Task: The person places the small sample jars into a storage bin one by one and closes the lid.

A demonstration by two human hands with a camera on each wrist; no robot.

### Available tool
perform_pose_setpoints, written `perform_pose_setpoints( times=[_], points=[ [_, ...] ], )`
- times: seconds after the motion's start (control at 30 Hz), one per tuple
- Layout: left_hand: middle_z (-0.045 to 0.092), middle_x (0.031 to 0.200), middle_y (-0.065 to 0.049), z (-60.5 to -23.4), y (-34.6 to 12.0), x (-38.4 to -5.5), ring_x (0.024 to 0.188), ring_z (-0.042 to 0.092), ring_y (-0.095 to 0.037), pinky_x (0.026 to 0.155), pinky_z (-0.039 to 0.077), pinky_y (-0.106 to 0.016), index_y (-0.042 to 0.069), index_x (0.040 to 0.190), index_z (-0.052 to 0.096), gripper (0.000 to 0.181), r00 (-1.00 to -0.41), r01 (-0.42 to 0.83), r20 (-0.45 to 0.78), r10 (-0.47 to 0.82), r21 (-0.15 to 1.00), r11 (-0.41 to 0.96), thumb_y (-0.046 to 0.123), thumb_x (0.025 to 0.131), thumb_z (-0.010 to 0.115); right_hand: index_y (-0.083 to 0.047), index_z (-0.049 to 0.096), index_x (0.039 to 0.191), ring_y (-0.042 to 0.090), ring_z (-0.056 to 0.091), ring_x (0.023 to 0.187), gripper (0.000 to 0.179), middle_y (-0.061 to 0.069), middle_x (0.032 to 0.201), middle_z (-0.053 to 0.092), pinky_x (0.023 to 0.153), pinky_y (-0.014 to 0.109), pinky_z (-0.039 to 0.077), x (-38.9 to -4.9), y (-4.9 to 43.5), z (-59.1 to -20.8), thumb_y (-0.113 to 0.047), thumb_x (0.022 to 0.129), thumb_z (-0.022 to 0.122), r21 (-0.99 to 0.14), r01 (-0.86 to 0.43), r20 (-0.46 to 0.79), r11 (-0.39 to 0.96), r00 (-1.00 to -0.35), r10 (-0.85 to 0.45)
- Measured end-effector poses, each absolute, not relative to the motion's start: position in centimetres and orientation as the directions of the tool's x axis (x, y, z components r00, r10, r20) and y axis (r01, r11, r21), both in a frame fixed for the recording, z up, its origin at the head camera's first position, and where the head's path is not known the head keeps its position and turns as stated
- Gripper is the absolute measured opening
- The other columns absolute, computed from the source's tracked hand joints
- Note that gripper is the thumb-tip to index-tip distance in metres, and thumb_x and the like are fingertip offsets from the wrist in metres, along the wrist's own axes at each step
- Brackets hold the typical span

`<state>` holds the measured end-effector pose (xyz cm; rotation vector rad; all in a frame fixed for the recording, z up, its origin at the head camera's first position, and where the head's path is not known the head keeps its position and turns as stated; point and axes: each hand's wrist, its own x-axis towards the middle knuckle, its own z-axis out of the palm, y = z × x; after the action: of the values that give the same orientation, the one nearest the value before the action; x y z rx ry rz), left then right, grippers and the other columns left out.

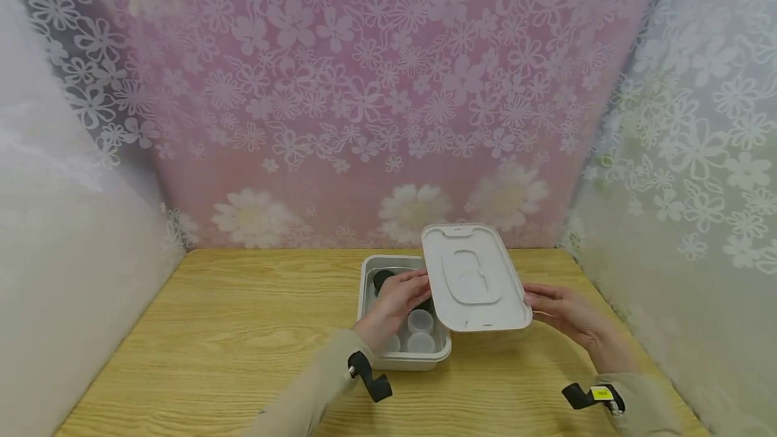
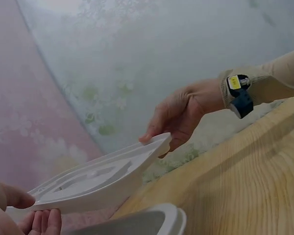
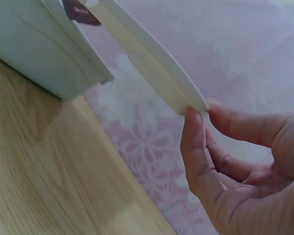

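Note:
A white rectangular plastic lid (image 1: pixel 476 278) is held tilted in the air, just right of and partly above a white plastic box (image 1: pixel 413 358). My left hand (image 1: pixel 394 301) pinches the lid's left edge, thumb on top and fingers beneath, as the left wrist view shows. On the opposite edge my right hand (image 1: pixel 570 315) pinches the rim between thumb and fingers. Inside the uncovered box are several small translucent round containers (image 1: pixel 420 342) and a dark round item (image 1: pixel 382 279). My left hand and the lid hide part of the contents.
The box stands on a wood-grain table (image 1: pixel 261 315). A pink flowered sheet (image 1: pixel 364 100) rises behind the table, with pale sheets at the left (image 1: pixel 73 221) and right (image 1: pixel 686 221). Black straps with small devices sit on both wrists.

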<state>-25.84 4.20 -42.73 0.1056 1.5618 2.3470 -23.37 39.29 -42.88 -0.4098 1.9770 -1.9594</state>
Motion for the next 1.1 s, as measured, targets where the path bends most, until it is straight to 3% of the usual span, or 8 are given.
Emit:
perform_pose_setpoints(
  times=[0.3, 0.5, 0.93, 1.1],
  points=[
    [0.061, 0.133, -0.022, -42.6, 1.2, -26.9, 0.101, 0.068, -0.014, 0.105, 0.053, -0.037, -0.008, 0.14, 0.054, 0.043, -0.945, -0.226, -0.14, 0.296, 0.932, -0.282, 0.007, 0.1, 0.063, 0.003, 0.053, 0.141, 0.009, 0.067, 0.109, 0.036, -0.009, 0.12, 0.069, 0.094, 0.026, 0.056, -23.3, 36.4, -42.6, -0.004, 0.106, 0.05, -0.998, 0.043, -0.061, 0.05, -0.894, -0.444],
    [0.062, 0.13, -0.02, -42.1, 0.0, -27.1, 0.102, 0.069, -0.016, 0.103, 0.054, -0.037, -0.007, 0.14, 0.054, 0.044, -0.945, -0.227, -0.151, 0.29, 0.942, -0.248, 0.007, 0.1, 0.065, 0.019, 0.034, 0.147, 0.008, 0.066, 0.109, 0.051, -0.009, 0.121, 0.067, 0.095, 0.026, 0.056, -23.3, 35.4, -42.4, -0.007, 0.106, 0.051, -0.997, 0.031, -0.062, 0.075, -0.886, -0.459],
    [0.066, 0.115, -0.007, -40.0, -1.6, -27.8, 0.095, 0.068, -0.011, 0.103, 0.054, -0.038, 0.0, 0.139, 0.057, 0.041, -0.959, -0.167, -0.091, 0.267, 0.947, -0.275, 0.005, 0.099, 0.065, 0.017, 0.03, 0.15, 0.006, 0.065, 0.109, 0.057, -0.01, 0.121, 0.064, 0.095, 0.027, 0.056, -24.4, 33.2, -41.2, -0.01, 0.106, 0.054, -0.993, 0.037, -0.076, 0.112, -0.924, -0.375],
    [0.066, 0.113, -0.005, -39.7, -1.7, -27.9, 0.093, 0.069, -0.012, 0.096, 0.058, -0.036, -0.001, 0.134, 0.059, 0.038, -0.974, -0.078, -0.011, 0.226, 0.954, -0.289, 0.005, 0.098, 0.067, 0.016, 0.028, 0.151, 0.005, 0.064, 0.109, 0.06, -0.009, 0.122, 0.062, 0.097, 0.029, 0.056, -24.7, 32.3, -41.0, -0.012, 0.105, 0.056, -0.993, 0.034, -0.069, 0.11, -0.943, -0.326]
  ],
)
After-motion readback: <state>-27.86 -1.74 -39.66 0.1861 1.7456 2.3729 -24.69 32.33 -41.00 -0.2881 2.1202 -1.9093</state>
